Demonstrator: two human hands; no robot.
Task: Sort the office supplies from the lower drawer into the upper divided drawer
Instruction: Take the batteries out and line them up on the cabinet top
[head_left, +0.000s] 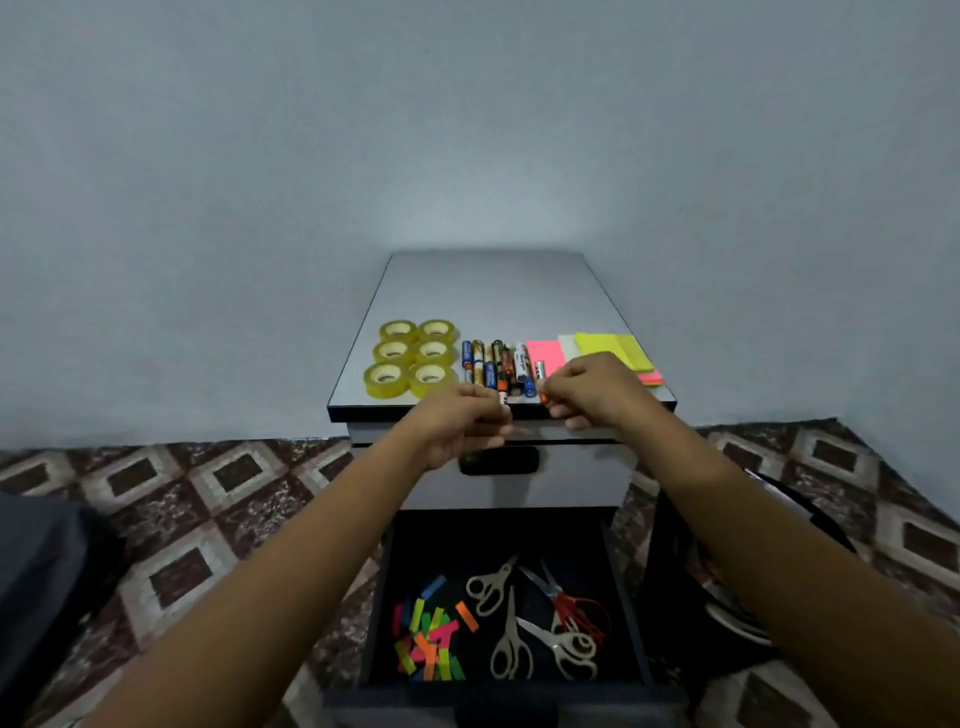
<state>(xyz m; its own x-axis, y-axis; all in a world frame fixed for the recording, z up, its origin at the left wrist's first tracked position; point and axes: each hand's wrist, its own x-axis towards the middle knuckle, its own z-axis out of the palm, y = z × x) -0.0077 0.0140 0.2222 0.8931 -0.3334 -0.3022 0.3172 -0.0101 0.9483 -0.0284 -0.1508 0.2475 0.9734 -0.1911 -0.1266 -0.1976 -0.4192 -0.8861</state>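
Observation:
On the grey cabinet top (488, 291) lie several yellow tape rolls (410, 356), a row of batteries (493, 364) and pink and yellow sticky note pads (613, 348). My left hand (457, 426) pinches a battery at the front edge of the top. My right hand (592, 389) pinches an orange-ended battery (542, 382) beside the row. Below, the open lower drawer (384, 582) holds several scissors (540, 618) and coloured paper flags (428, 639). The upper drawer (582, 473) with its dark handle is closed.
The cabinet stands against a pale blue wall on a patterned tile floor (208, 519). A dark cloth shape (41, 571) sits at the left and a black object (727, 597) stands to the right of the drawer.

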